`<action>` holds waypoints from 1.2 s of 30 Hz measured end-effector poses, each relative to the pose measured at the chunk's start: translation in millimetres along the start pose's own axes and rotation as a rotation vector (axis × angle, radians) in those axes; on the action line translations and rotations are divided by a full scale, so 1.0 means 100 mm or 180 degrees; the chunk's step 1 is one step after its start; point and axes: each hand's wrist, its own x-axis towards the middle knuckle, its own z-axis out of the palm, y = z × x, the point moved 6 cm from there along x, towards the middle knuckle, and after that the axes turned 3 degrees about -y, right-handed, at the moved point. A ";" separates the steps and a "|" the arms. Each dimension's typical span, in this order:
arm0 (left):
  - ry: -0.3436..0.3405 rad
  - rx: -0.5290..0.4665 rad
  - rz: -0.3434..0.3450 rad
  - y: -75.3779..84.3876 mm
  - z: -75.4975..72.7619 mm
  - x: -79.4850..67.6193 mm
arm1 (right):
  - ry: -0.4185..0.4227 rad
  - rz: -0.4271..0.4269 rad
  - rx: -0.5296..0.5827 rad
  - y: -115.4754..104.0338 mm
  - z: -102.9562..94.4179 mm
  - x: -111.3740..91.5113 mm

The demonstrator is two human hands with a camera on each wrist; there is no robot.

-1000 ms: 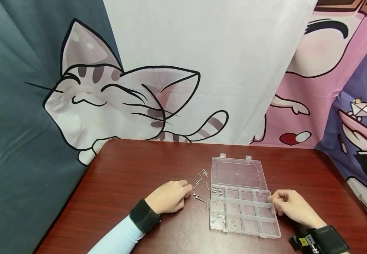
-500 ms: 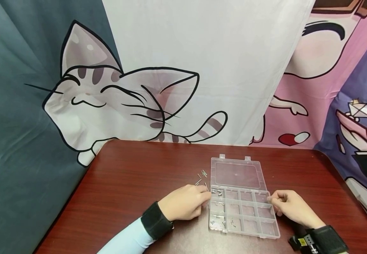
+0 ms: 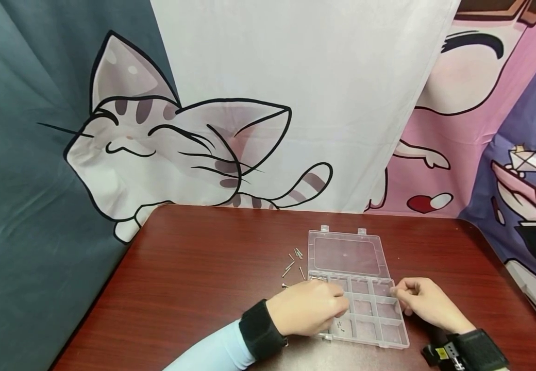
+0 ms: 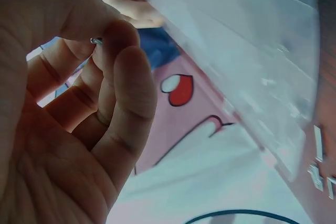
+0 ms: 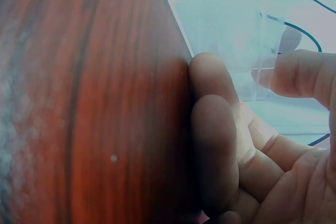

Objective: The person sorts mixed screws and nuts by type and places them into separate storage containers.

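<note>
My left hand (image 3: 307, 307) is over the left columns of a clear plastic compartment box (image 3: 365, 330), hiding part of them. In the left wrist view, thumb and forefinger pinch a small screw (image 4: 96, 41), of which only a shiny metal end shows. At the box's right side, my right hand (image 3: 428, 301) grips the edge between thumb and fingers. The right wrist view shows its thumb (image 5: 294, 74) over the box and the other fingers low beside the wall. Small metal pieces (image 3: 340, 325) lie in a front compartment.
Several loose screws (image 3: 298, 253) lie on the dark red wooden table (image 3: 212, 247), left of the box. The box's open lid (image 3: 346, 253) lies flat toward the back. Behind the table hangs a printed cloth (image 3: 268, 67) with a cat drawing.
My left hand has moved right, from beside the loose screws to over the box's left compartments, carrying the small screw. My right hand has kept its grip on the box edge.
</note>
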 end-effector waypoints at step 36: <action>-0.0352 -0.0298 -0.0183 0.12 0.10 -0.04 | -0.0086 -0.0043 0.0123 -0.03 0.01 -0.02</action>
